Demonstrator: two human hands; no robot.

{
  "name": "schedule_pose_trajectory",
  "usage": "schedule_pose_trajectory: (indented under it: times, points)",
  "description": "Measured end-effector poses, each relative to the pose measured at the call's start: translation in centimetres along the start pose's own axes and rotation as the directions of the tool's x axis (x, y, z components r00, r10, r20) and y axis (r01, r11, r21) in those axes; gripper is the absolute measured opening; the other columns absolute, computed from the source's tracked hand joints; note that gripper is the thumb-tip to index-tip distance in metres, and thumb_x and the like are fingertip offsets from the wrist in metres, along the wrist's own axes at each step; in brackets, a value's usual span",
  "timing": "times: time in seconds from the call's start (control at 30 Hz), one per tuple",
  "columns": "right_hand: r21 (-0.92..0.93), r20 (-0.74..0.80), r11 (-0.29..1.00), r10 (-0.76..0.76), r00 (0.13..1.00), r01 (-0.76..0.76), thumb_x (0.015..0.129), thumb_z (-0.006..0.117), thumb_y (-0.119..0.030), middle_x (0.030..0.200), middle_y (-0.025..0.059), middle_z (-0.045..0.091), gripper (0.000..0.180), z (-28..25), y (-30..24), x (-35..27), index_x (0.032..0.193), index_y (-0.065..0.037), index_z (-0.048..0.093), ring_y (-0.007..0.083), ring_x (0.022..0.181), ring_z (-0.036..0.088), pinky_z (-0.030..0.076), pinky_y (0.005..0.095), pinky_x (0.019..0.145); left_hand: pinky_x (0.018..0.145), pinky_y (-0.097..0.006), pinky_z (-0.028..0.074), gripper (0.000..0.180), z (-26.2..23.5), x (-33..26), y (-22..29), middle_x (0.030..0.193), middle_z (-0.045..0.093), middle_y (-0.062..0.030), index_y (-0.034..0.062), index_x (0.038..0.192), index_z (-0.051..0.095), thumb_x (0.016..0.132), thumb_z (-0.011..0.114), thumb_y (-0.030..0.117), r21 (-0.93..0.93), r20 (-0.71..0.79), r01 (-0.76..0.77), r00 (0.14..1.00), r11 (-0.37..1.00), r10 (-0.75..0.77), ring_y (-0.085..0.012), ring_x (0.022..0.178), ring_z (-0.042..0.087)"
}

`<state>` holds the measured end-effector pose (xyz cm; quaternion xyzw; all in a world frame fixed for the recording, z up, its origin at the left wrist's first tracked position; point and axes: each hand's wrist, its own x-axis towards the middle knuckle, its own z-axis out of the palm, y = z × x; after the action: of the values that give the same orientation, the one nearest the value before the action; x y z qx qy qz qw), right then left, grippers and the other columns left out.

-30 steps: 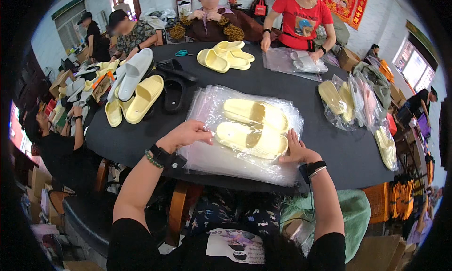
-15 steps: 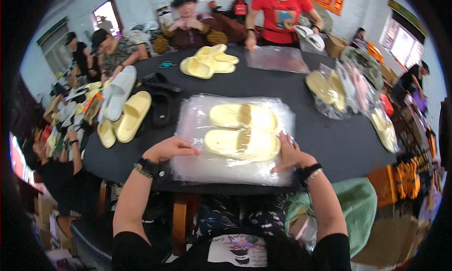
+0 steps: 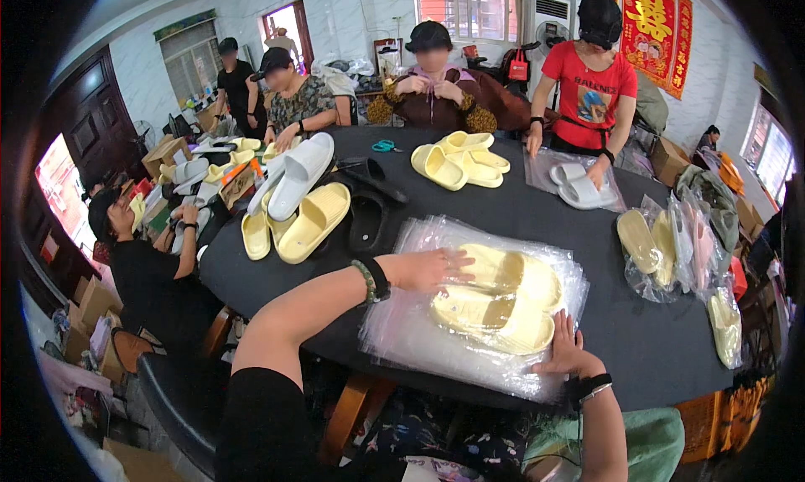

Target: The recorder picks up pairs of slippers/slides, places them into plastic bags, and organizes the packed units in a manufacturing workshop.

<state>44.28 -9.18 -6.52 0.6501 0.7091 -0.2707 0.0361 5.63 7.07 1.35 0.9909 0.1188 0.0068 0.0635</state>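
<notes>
A pair of pale yellow slide slippers [image 3: 495, 316] lies side by side in a clear plastic bag, on top of a stack of clear plastic bags [image 3: 402, 338]. My left hand [image 3: 423, 271] reaches across the stack from the left, its fingers stretched flat over the left ends of the slippers and slightly blurred. At the slippers' right end, my right hand [image 3: 572, 353] rests on the plastic with fingers spread, close beside the lower slipper. Neither hand grips anything.
Yellow slippers [image 3: 314, 222], a white pair [image 3: 303, 176] and black slippers [image 3: 366, 218] stand left on the dark table [image 3: 654, 331]. More yellow slippers [image 3: 453, 163] and scissors [image 3: 386, 146] lie farther back. Bagged slippers [image 3: 641, 243] are at right. Co-workers surround the table; one handles grey slippers [image 3: 581, 187].
My left hand has moved from the stack's left edge onto the slippers. The view has shifted and tilted. Across the table, the co-worker in red has put the grey slippers onto a clear bag.
</notes>
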Motion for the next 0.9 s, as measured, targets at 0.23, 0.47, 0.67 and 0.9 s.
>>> schedule_pose_trajectory:
  times: [0.23, 0.47, 0.67, 0.9]
  points:
    - [0.005, 0.037, 1.0, -0.002, 0.999, 0.001, 0.045, 0.071, -0.086, 0.158, 0.0234, -0.016, 0.161, 0.4, 0.8, 0.1, 0.15, 0.0, -0.015, 0.0368, 0.147, -0.017, 0.001, 0.0573, 0.115, 0.12, -0.047, 0.016, 0.071, 0.2, 5.4, 0.0, 0.157, 0.02, -0.0218, 0.0048, 0.151, 0.024, 0.095, 0.052, 0.039, 0.002, 0.107, -0.178, 0.978, 0.984, 0.176, -0.0335, 0.146, 0.018]
    - [-0.002, 0.103, 1.0, 0.029, 0.994, -0.029, 0.041, 0.071, -0.088, 0.157, 0.0246, -0.019, 0.165, -0.4, -0.8, 0.0, 0.15, 0.0, -0.016, 0.0366, 0.145, -0.023, -0.004, 0.0563, 0.115, 0.113, -0.048, 0.027, 0.049, 3.1, 9.9, 0.4, 0.132, 0.051, -0.0198, -0.0023, 0.119, 0.053, 0.085, 0.067, 0.031, -0.099, -0.133, -0.295, 0.95, 0.95, 0.281, -0.0356, 0.13, 0.041]
    - [-0.044, 0.098, 0.998, 0.054, 0.994, -0.05, 0.041, 0.072, -0.087, 0.157, 0.0254, -0.019, 0.167, -0.7, -1.3, -0.2, 0.148, 0.003, -0.018, 0.0373, 0.145, -0.022, -0.001, 0.0572, 0.115, 0.105, -0.05, 0.034, 0.041, 2.5, 12.0, -0.1, 0.112, 0.057, -0.0199, -0.0007, 0.107, 0.058, 0.082, 0.068, 0.03, -0.054, 0.025, -0.236, 0.971, 0.97, 0.238, -0.0355, 0.115, 0.05]
    - [0.019, 0.087, 0.998, 0.063, 0.994, -0.065, 0.033, 0.073, -0.088, 0.156, 0.026, -0.02, 0.172, -1.0, -1.5, -0.6, 0.148, 0.003, -0.017, 0.037, 0.144, -0.024, -0.007, 0.0551, 0.115, 0.093, -0.046, 0.045, 0.035, 1.5, 13.1, 1.0, 0.106, 0.06, -0.0208, -0.0029, 0.104, 0.06, 0.081, 0.066, 0.022, -0.046, 0.085, -0.189, 0.978, 0.981, 0.192, -0.0363, 0.107, 0.056]
